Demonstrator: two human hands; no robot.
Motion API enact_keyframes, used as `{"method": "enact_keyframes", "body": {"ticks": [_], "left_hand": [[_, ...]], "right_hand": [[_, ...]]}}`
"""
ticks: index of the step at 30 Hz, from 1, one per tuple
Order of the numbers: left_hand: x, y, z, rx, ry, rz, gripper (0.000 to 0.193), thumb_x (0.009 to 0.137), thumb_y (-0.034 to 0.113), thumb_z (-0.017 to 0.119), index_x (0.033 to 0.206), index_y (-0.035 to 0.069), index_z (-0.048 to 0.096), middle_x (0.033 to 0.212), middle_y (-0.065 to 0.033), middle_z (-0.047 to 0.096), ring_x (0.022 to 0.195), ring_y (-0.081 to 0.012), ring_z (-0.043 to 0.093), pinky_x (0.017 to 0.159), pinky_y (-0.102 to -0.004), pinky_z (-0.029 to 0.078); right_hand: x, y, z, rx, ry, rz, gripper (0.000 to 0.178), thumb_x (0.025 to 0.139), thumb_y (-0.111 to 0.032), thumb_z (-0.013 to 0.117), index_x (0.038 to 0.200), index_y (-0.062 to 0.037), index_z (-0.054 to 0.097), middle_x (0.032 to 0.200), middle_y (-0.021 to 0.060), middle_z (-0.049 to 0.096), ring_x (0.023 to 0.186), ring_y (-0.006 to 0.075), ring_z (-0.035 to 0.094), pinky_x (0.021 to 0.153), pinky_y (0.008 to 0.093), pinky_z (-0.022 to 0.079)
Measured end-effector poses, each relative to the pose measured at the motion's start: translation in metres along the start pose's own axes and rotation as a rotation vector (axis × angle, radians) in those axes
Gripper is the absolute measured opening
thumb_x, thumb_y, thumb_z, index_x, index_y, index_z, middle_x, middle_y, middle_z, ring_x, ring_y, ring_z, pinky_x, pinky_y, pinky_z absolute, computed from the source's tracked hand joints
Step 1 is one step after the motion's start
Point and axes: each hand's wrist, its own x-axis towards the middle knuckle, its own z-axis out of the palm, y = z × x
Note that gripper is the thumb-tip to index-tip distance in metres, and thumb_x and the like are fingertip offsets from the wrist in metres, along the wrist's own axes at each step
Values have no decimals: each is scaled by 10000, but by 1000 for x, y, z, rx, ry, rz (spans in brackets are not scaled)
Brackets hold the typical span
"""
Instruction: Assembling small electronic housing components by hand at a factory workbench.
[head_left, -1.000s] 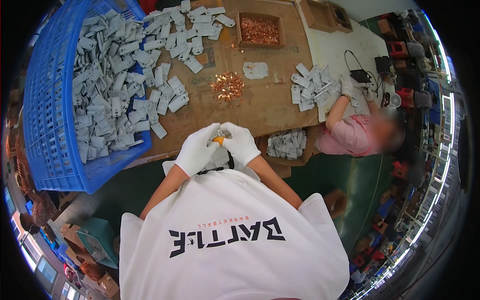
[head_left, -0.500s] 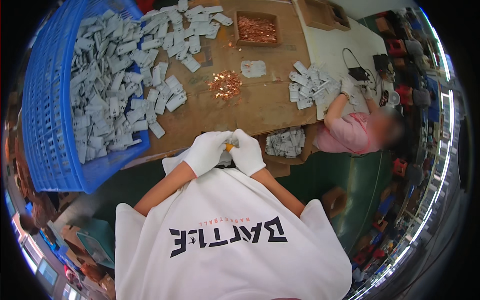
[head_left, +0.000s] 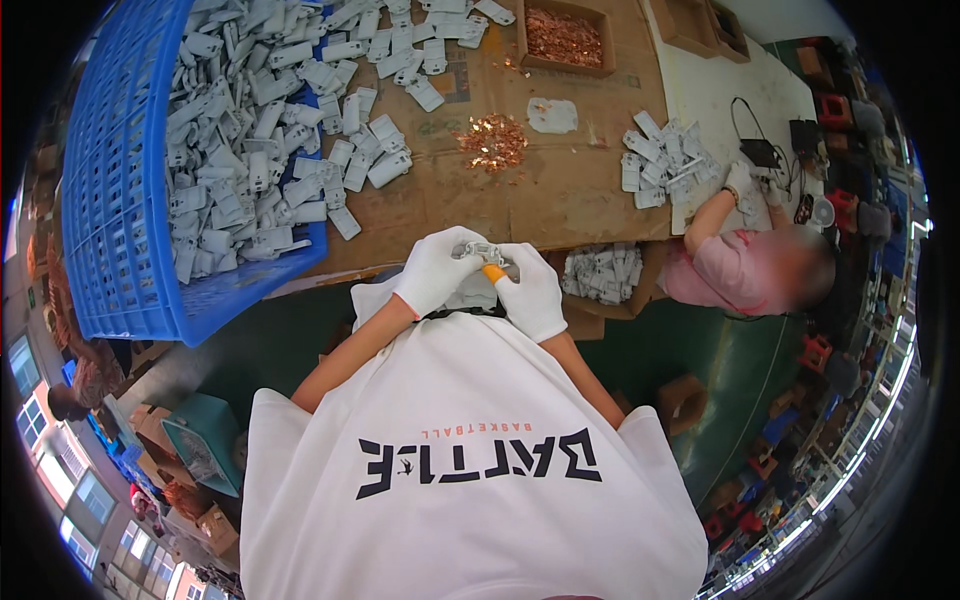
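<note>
Both gloved hands meet at the near table edge, in front of my shirt. A small grey-white plastic part is pinched between them. My left hand has its fingers closed on the part's left end. On the other end, my right hand grips with a thumb that wears a yellow-orange cover. The glove fingers hide some of the part. Beyond them on the cardboard lies a loose heap of small copper pieces, with a flat whitish translucent piece beside it.
A blue basket on the left overflows with grey-white plastic parts. Copper pieces fill a cardboard box at the back. Another pile of parts sits right, near a co-worker in pink. An open box of parts is below the table edge.
The whole view has shifted, so the table things appear farther right and higher. Between my fingers the plastic part now shows, where the gloves mostly covered it before.
</note>
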Motion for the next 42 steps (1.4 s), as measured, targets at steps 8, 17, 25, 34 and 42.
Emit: {"method": "enact_keyframes", "body": {"ticks": [8, 17, 25, 34, 42], "left_hand": [[4, -14, 10, -194, 2, -7, 107, 857, 44, 596, 947, -14, 591, 907, -49, 673, 824, -85, 607, 773, -245, 491], [11, -15, 6, -184, -40, -76, 121, 863, 52, 597, 964, -15, 596, 945, -61, 674, 866, -89, 610, 811, -243, 483], [14, 3, -1, -174, -146, -87, 334, 832, 57, 567, 1156, -20, 594, 1052, -60, 661, 976, -118, 600, 904, -269, 465], [6, -2, 3, -306, -155, -114, 388, 806, 63, 602, 1186, -15, 605, 1054, -74, 679, 947, -119, 623, 864, -280, 492], [2, -18, 11, -207, -107, -71, 310, 821, 121, 652, 1104, -6, 653, 959, -42, 693, 887, -108, 615, 815, -263, 485]], "right_hand": [[-2, 1, 2, -77, 30, -62, 184, 803, -99, 680, 974, -58, 625, 913, 105, 597, 782, 272, 625, 676, 351, 497], [4, 8, 8, -128, 52, -67, 197, 785, -83, 698, 965, -51, 624, 903, 96, 614, 754, 242, 627, 654, 325, 500], [15, 1, 1, -39, 125, -114, 334, 815, -43, 616, 1139, -113, 574, 1227, 120, 543, 846, 313, 650, 723, 372, 541], [7, 37, 0, -473, -42, -439, 351, 784, -66, 587, 1122, -159, 593, 1295, 92, 505, 730, 302, 669, 619, 390, 561], [8, 44, 3, -421, -106, -616, 323, 807, -36, 544, 1129, -50, 573, 1190, 99, 529, 880, 279, 638, 684, 364, 538]]}}
